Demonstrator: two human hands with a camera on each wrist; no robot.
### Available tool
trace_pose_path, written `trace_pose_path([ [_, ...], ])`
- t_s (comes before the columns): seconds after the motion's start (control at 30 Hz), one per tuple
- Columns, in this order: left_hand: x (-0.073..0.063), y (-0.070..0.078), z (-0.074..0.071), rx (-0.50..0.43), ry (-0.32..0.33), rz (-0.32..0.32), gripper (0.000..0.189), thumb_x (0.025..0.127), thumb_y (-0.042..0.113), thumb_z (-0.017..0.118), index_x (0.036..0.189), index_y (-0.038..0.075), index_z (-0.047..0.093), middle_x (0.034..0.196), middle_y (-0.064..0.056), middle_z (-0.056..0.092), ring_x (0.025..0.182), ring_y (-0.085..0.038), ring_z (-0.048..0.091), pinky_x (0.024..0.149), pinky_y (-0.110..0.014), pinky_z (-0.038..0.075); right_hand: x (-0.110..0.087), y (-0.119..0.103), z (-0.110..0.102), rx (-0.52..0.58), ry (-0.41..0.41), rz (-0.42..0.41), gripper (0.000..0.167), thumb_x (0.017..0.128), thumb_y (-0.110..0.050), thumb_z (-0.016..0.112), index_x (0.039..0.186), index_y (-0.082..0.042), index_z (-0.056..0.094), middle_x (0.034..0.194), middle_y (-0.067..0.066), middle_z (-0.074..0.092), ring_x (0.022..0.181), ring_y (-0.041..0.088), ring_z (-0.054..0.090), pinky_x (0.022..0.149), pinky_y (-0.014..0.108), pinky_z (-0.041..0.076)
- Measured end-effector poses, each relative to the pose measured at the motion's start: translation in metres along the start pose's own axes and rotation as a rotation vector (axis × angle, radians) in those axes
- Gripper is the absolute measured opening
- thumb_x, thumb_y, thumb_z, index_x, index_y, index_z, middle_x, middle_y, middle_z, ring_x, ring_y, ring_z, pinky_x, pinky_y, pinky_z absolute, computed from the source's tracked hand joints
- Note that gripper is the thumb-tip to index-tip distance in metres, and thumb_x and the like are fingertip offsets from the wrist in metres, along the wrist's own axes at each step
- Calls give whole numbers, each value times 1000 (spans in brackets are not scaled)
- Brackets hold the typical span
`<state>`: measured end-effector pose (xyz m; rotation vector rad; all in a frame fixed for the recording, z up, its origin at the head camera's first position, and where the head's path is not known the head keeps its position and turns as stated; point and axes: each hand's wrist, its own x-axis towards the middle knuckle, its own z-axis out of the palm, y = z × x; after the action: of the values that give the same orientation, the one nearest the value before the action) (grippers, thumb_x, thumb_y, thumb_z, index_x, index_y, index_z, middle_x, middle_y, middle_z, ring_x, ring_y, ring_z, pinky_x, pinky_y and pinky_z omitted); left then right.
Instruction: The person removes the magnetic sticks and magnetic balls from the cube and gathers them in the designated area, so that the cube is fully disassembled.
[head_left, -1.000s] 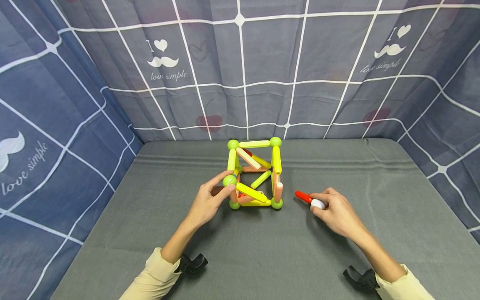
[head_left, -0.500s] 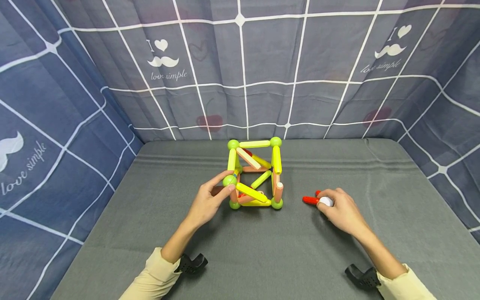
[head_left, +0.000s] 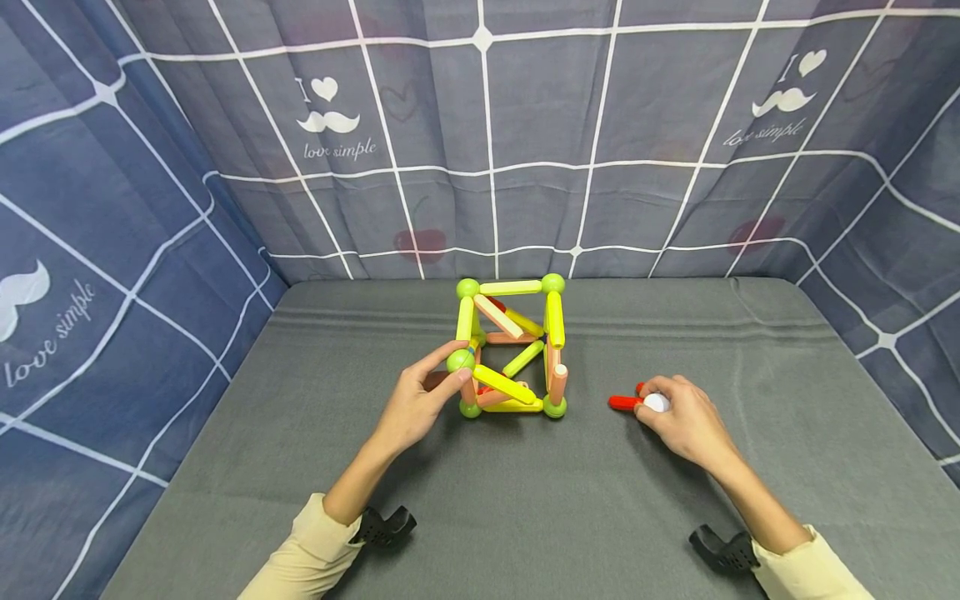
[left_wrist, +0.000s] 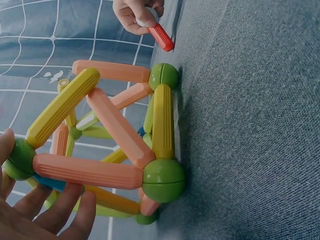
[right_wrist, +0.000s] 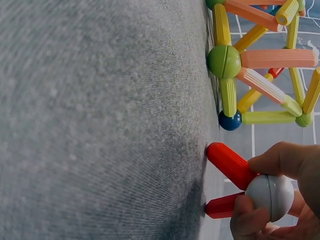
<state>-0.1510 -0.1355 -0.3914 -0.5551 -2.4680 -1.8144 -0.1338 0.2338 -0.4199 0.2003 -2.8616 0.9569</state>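
Observation:
A box-shaped frame of yellow, orange and lime rods [head_left: 510, 288] joined by green balls stands on the cloth. My left hand [head_left: 412, 406] pinches the green ball [head_left: 461, 360] at its upper near-left corner. From that ball a yellow rod [left_wrist: 65, 105] slants across the near side and an orange rod [left_wrist: 90, 170] runs down to a lower green ball [left_wrist: 164, 180]. To the right of the frame, my right hand [head_left: 686, 421] holds a white ball [right_wrist: 270, 196] between thumb and fingers. Two red rods [right_wrist: 231, 165] stick out from the white ball, their ends at the cloth.
Grey cloth [head_left: 480, 517] covers the table. A blue-grey checked curtain [head_left: 540, 108] with white lines rises behind and at both sides. Black wrist mounts [head_left: 386, 529] sit at both cuffs. A blue ball [right_wrist: 230, 120] forms one far lower corner of the frame.
My right hand has moved a little to the right with the white ball and turned it, so the second red rod now shows. The left hand and frame have stayed put.

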Motion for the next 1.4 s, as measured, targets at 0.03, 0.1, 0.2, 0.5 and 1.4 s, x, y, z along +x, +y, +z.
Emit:
trace_pose_path([
  [0.03, 0, 0, 0, -2, -1, 1, 47, 99, 20, 64, 142, 7, 52, 125, -15, 63, 100, -28, 68, 85, -39, 52, 0, 0, 0, -3, 0, 0, 10, 81, -8, 71, 91, -9, 68, 82, 5, 55, 66, 18, 44, 55, 32, 34],
  [0.1, 0, 0, 0, -5, -1, 2, 47, 99, 20, 64, 142, 7, 52, 124, -15, 63, 100, -28, 68, 85, -39, 52, 1, -1, 0, -11, 3, -5, 10, 81, -8, 70, 91, -8, 69, 80, 5, 55, 65, 18, 43, 55, 33, 33],
  [0.2, 0, -1, 0, -9, 0, 5, 47, 99, 19, 64, 142, 7, 52, 124, -15, 63, 100, -28, 68, 85, -40, 52, 2, -1, 1, -33, 8, -25, 8, 79, -7, 70, 85, -11, 70, 77, 3, 55, 63, 17, 43, 54, 32, 34],
  [0.5, 1, 0, -1, -5, -1, -7, 46, 99, 21, 64, 142, 9, 53, 125, -15, 63, 100, -28, 68, 85, -41, 52, 2, 2, 2, -5, -23, -28, 7, 79, -8, 71, 83, -12, 74, 93, 8, 66, 68, 18, 52, 56, 32, 41],
  [1.4, 1, -1, 0, -11, -2, -5, 46, 99, 20, 64, 142, 7, 52, 120, -16, 64, 99, -30, 68, 83, -40, 52, 3, 3, -4, 164, 4, -24, 36, 87, -26, 78, 109, 0, 68, 65, 1, 57, 53, 9, 47, 47, 27, 39],
])
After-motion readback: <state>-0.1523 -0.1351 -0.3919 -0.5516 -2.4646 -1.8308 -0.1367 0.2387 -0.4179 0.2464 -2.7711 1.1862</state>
